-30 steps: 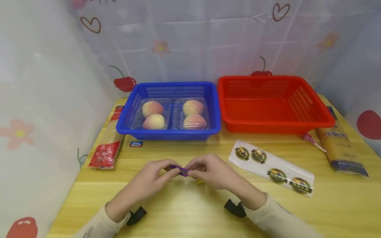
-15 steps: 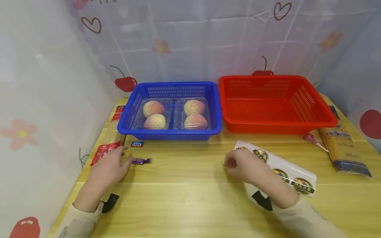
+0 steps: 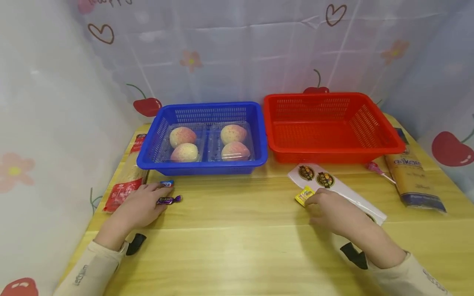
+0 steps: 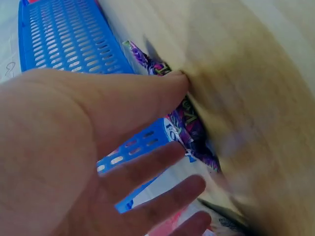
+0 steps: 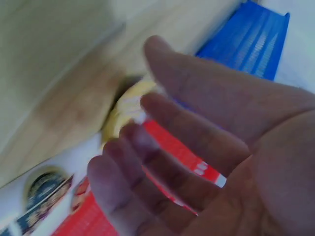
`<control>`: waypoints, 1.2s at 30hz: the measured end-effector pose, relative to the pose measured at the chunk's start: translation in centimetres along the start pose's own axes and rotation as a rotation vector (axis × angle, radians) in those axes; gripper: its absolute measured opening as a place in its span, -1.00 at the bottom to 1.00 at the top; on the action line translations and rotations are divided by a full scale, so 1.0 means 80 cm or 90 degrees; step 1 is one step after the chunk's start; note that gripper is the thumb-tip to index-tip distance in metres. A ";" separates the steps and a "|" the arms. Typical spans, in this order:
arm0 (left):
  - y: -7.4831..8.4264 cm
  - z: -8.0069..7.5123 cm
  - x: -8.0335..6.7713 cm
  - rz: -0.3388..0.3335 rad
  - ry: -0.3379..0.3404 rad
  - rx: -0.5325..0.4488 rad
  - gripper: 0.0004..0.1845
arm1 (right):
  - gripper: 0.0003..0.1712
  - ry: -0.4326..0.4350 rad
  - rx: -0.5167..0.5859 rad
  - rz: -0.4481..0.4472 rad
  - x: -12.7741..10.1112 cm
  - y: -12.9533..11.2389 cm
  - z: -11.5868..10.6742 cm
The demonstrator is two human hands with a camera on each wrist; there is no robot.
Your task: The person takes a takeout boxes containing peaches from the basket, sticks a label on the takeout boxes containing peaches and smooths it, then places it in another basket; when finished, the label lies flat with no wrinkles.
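My left hand (image 3: 149,202) lies flat on the wooden table (image 3: 237,246) with straight fingers. Its fingertips touch a purple wrapped candy (image 3: 169,200). In the left wrist view the spread fingers (image 4: 167,88) press against that candy (image 4: 189,123). My right hand (image 3: 326,205) rests on the table at the right with loose fingers. A small yellow candy (image 3: 304,195) lies just beyond its fingertips, and neither hand grips anything. The right wrist view shows the yellow candy (image 5: 125,105) past the blurred spread fingers (image 5: 162,123).
A blue basket (image 3: 201,166) holds peaches in clear boxes; beside it stands a red basket (image 3: 333,154). A white sticker strip (image 3: 335,187), a lollipop (image 3: 375,168), a small blue candy (image 3: 166,183) and noodle packs at left (image 3: 124,187) and right (image 3: 412,179) lie around.
The hands, together on the purple candy at the table's middle, have parted. The purple candy now lies at the left under my left fingertips; the yellow candy lies by the sticker strip.
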State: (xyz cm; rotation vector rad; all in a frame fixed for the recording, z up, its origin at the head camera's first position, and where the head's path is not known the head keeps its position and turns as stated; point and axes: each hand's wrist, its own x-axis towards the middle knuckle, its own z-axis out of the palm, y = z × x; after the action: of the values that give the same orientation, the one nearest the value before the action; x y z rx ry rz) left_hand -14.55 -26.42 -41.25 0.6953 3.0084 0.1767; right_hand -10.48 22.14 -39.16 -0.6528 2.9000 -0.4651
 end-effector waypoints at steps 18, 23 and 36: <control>0.017 -0.002 0.005 -0.062 0.011 -0.066 -0.82 | -0.75 -0.052 0.091 -0.001 -0.002 -0.032 0.028; 0.022 -0.003 0.005 -0.051 0.031 -0.055 -0.94 | -0.53 -0.056 0.064 0.081 -0.019 -0.035 0.028; 0.013 -0.015 0.008 -0.124 0.102 -0.074 -0.71 | -0.71 -0.118 0.170 0.069 -0.076 -0.002 0.024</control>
State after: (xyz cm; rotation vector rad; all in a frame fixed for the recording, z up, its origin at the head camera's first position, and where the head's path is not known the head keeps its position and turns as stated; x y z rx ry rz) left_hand -14.73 -25.32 -39.95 0.3928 3.1611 0.4130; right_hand -4.62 24.14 -40.54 -0.4697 2.6193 -0.7194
